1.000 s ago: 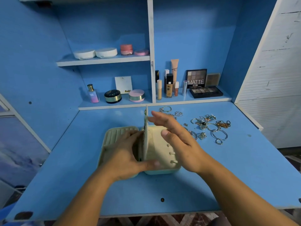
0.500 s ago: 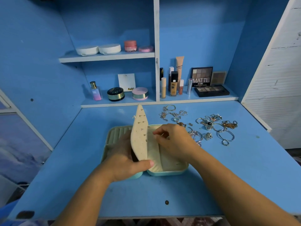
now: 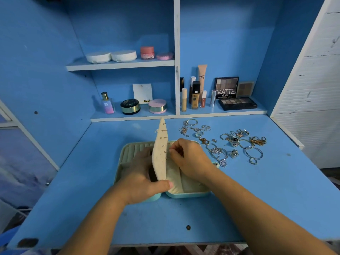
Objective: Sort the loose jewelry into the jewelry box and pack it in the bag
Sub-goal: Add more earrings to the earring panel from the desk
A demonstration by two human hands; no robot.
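A mint-green jewelry box (image 3: 187, 194) lies open on the blue desk (image 3: 257, 199). Its cream earring panel (image 3: 159, 153) stands upright in the middle, with several small studs pinned through it. My left hand (image 3: 141, 179) grips the panel's lower edge, thumb in front. My right hand (image 3: 191, 159) has its fingertips pinched against the panel's right face; whether it holds a stud is hidden. Loose jewelry (image 3: 237, 142), silver and gold rings, chains and bangles, lies scattered on the desk to the right of the box.
Behind the desk, shelves hold cosmetics: a perfume bottle (image 3: 107, 103), compacts (image 3: 157, 106), foundation bottles (image 3: 195, 95) and eyeshadow palettes (image 3: 237, 103). A white slatted wall (image 3: 316, 92) stands on the right. No bag is in view.
My right hand went from flat over the box to pinching at the panel's right face. The panel has tilted so its studded face shows. The view shifted slightly left and down.
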